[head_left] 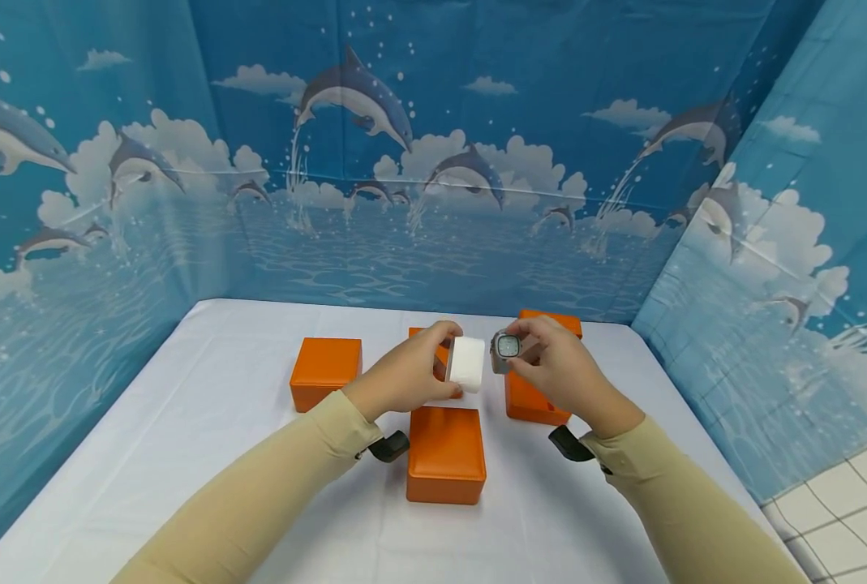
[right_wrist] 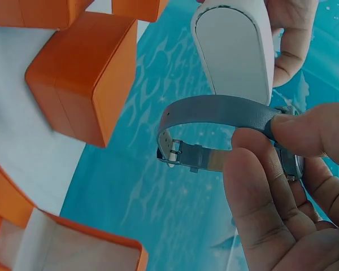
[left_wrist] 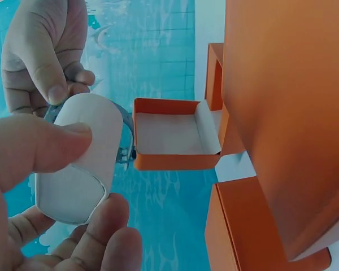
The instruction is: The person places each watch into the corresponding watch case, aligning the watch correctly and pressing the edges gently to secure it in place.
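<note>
Between the thumb and fingers of my left hand (head_left: 411, 369) is a white watch cushion (head_left: 467, 365), its flat oval end showing in the left wrist view. My right hand (head_left: 560, 369) pinches a wristwatch (head_left: 508, 347) with a squarish grey case. Its grey strap (right_wrist: 214, 110) forms a loop, fastened at the buckle (right_wrist: 178, 152). Watch and cushion are held close side by side above the table; the head view shows a small gap between them. Below the right hand an orange watch box (head_left: 534, 401) stands with its lid raised, partly hidden by that hand. A pale lining (left_wrist: 166, 132) shows inside a box.
On the white-covered table (head_left: 221, 454) a closed orange box (head_left: 327, 369) stands at the left and another (head_left: 446, 450) at the front, between the forearms. A further orange box (head_left: 442, 354) is mostly hidden behind the left hand. Dolphin-print curtains (head_left: 433, 243) enclose the table's back and sides.
</note>
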Demonstrator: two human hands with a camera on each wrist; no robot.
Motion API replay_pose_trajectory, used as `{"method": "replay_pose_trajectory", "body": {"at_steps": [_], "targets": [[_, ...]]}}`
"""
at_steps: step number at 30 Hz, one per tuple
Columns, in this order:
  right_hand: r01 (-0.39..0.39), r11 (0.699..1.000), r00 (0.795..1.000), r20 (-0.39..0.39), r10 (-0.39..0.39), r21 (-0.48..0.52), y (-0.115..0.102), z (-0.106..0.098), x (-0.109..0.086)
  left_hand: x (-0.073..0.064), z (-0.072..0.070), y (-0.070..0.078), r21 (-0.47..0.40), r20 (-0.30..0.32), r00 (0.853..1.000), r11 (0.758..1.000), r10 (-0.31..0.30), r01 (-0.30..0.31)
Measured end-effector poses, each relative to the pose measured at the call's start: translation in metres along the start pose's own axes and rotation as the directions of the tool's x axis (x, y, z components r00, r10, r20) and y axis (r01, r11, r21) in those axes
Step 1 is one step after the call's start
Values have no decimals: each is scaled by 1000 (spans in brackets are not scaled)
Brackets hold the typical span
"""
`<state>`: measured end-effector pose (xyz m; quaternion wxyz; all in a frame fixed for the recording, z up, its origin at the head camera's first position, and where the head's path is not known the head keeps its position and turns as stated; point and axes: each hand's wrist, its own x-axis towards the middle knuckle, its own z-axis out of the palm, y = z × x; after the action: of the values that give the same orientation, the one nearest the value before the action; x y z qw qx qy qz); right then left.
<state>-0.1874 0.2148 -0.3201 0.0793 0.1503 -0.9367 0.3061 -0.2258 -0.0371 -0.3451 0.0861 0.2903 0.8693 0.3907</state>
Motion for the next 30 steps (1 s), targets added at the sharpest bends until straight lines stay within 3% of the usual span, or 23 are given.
{"method": "replay_pose_trajectory", "body": {"at_steps": [6,13,30], "targets": [[51,998,999,-2,-51,25,-5,8,1,-3,2,-1,-9,14,1000,1000,22,-21],[121,989,992,11,-122,82,-10,13,3,-5,2,-3,-12,9,1000,1000,-3,3],[115,986,991,58,-122,117,-17,24,0,-18,5,-9,-8,-114,993,999,-36,36]]}}
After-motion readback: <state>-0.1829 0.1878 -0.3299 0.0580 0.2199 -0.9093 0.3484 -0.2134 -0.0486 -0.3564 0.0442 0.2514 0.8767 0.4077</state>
